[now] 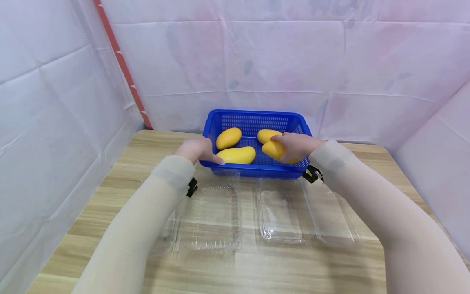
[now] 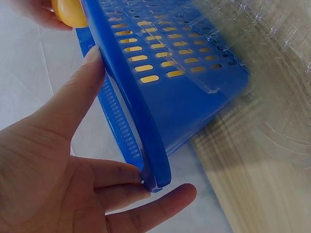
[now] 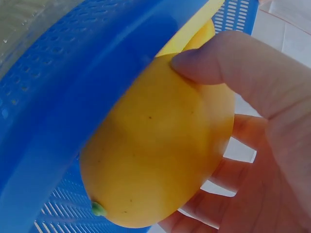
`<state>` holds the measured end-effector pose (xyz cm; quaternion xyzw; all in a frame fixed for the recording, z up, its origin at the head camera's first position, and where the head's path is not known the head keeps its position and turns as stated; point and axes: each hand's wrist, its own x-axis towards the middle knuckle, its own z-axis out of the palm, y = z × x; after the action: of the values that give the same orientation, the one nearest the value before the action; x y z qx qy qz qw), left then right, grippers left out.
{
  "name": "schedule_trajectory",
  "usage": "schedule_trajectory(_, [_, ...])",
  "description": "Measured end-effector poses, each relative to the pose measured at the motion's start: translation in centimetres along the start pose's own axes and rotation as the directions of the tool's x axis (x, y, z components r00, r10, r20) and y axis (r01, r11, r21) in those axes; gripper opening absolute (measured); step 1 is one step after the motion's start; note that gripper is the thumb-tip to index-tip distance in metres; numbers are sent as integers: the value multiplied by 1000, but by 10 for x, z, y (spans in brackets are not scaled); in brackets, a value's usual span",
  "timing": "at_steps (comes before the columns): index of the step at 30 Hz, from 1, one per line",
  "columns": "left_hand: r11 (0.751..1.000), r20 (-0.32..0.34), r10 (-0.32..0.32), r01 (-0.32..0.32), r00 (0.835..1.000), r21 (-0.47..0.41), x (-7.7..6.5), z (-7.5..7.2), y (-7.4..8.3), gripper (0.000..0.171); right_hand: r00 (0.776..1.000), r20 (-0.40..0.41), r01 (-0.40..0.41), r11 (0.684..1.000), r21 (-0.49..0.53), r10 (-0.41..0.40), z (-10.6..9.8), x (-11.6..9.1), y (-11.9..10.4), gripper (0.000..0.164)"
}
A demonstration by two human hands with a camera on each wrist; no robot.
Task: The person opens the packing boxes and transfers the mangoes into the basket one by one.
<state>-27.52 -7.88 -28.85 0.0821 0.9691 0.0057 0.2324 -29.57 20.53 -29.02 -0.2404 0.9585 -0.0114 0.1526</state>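
A blue plastic basket (image 1: pixel 253 167) stands at the far side of the table with yellow mangoes in it. My left hand (image 1: pixel 200 149) holds the basket's left front corner; in the left wrist view the thumb (image 2: pixel 92 65) lies on the rim and fingertips touch the corner. My right hand (image 1: pixel 295 146) grips a mango (image 3: pixel 155 141) at the basket's right side, thumb on one side and fingers round the other. Another mango (image 1: pixel 266 134) lies just behind it. On the left are an upper mango (image 1: pixel 229 138) and a lower mango (image 1: pixel 238 155).
Two clear plastic clamshell boxes lie open on the wooden table (image 1: pixel 257 269) before the basket: a left box (image 1: pixel 216 216) and a right box (image 1: pixel 280 216). My forearms reach over their outer parts. A white sheet wall (image 1: pixel 275 61) rises behind the basket.
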Motion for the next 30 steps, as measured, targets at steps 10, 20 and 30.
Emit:
schedule_trajectory(10, [1000,4,-1,1,1000,4,0,-1,1,86,998,50,34,999,26,-35,0,9,3,73])
schedule_trajectory(20, [1000,15,0,0,1000,4,2,-3,0,93,995,88,42,999,18,-43,0,17,6,75])
schedule_trajectory(30, [1000,16,2,-2,1000,5,0,-3,1,89,991,127,38,999,18,-40,0,22,12,75])
